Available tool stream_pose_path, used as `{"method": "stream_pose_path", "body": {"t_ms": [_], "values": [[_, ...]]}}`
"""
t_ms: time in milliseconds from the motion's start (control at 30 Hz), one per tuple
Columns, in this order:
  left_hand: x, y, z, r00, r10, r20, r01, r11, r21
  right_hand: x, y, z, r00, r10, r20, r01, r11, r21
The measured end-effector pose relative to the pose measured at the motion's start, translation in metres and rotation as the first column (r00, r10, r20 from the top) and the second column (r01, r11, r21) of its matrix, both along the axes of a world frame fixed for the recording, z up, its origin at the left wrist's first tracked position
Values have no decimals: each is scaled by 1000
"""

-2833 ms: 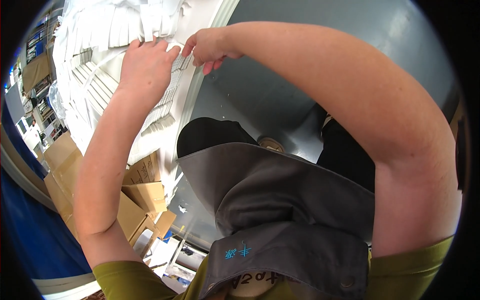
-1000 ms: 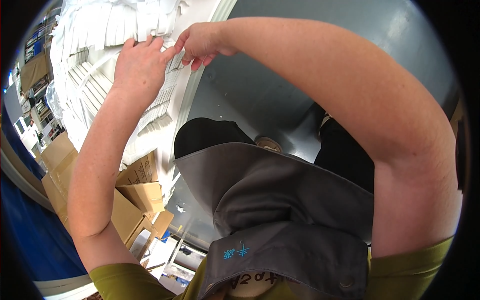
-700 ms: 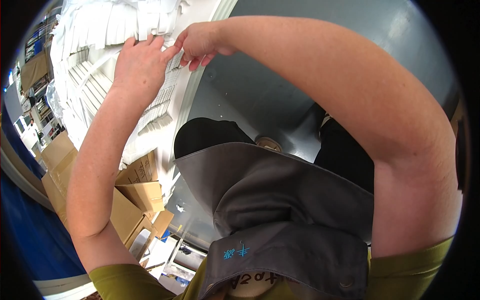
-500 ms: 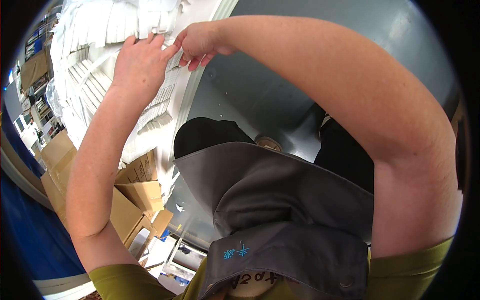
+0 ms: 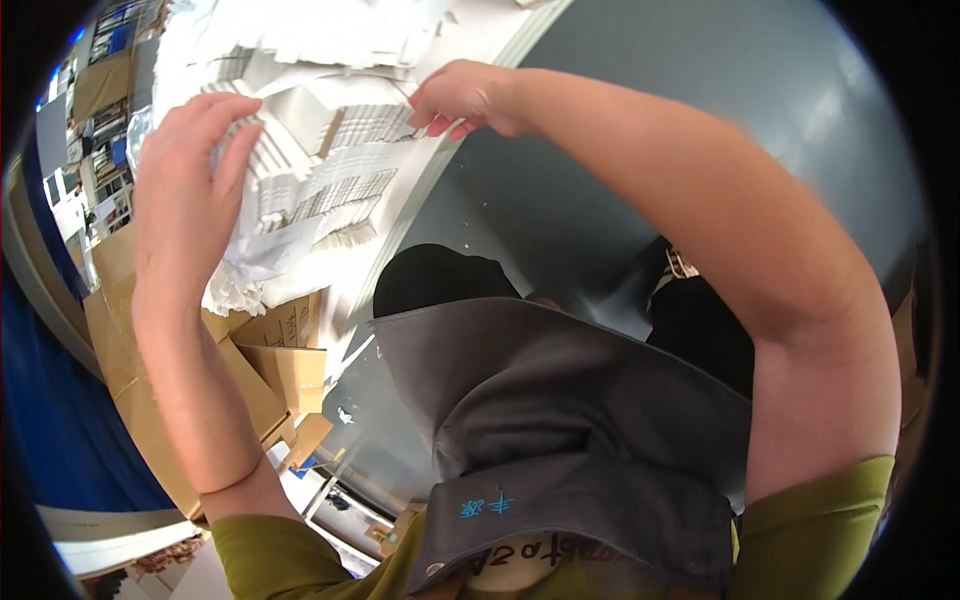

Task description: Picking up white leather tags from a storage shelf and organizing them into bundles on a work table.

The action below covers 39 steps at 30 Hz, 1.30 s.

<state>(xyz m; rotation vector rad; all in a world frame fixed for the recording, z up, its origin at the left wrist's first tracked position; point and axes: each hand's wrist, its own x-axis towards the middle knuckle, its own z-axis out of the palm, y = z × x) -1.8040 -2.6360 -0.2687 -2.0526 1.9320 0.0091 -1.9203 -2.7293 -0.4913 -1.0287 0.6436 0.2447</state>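
Note:
Rows of thin, flat white pieces (image 5: 350, 165), like folded paper or card, lie stacked on a white table (image 5: 395, 180) at the upper left. My left hand (image 5: 190, 165) is over the left side of the rows, its fingers bent and its thumb apart, with nothing visible in it. At the right end of one row is my right hand (image 5: 465, 97), fingers curled in against the stack's edge. Whether its fingertips grip a piece is hidden. Larger white sheets (image 5: 330, 35) cover the stacks farther back.
Open brown cardboard boxes (image 5: 285, 375) stand near the table's near end, at left. A blue surface (image 5: 80, 440) curves along the far left. Grey floor (image 5: 690, 60) lies right of the table, with white scraps on it. My grey apron (image 5: 560, 390) hangs in the middle.
My hands, together at the stack's edge before, have moved apart. The left has gone left and down off the edge, uncovering the rows. The view has shifted slightly.

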Motion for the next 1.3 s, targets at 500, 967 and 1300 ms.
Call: {"method": "stream_pose_path", "body": {"t_ms": [500,967,1300], "values": [[24,26,-25,998,20,-62,-17,999,43,10,8,24,998,-17,63,16,1000,25],[33,34,-30,990,39,-136,-34,999,35,13,24,59,999,-40,24,43,987,-154],[35,36,-37,991,-44,-130,32,995,-94,39,25,45,995,-98,22,100,990,-95]]}}
